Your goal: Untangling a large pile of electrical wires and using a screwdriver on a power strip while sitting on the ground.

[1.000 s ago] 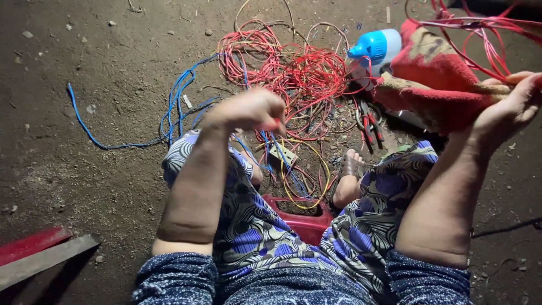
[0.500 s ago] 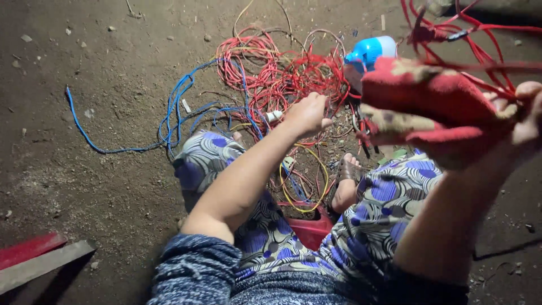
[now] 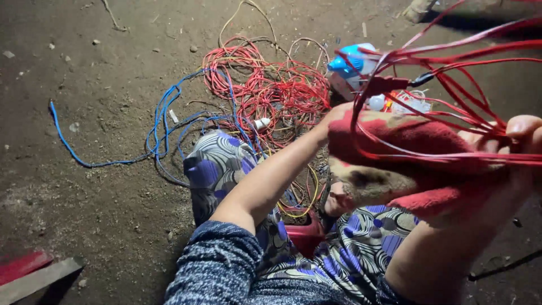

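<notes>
Your right hand point(image 3: 522, 133) is up high, close to the camera. Its fingers are closed on a bunch of red wires point(image 3: 451, 85) that fan out above the red cloth point(image 3: 406, 147). The red cloth lies right under those wires and seems to rest on your right hand and wrist.

Your left hand point(image 3: 333, 116) reaches out past your knee and goes behind the near edge of the red cloth. The cloth hides most of it, so you cannot tell if its fingers are open or closed.

Beyond the red cloth, on the dirt floor point(image 3: 84, 197), lies a big tangle of red wire point(image 3: 271, 90). A blue wire point(image 3: 113, 152) trails off from that tangle, far to the left of the cloth. Just behind the cloth's top edge sit a blue and white thing point(image 3: 353, 59) and a small white bulb point(image 3: 376, 103). Below the cloth, your lap is covered in patterned blue fabric point(image 3: 220, 164). Some yellow wire point(image 3: 305, 203) lies between your knees.
</notes>
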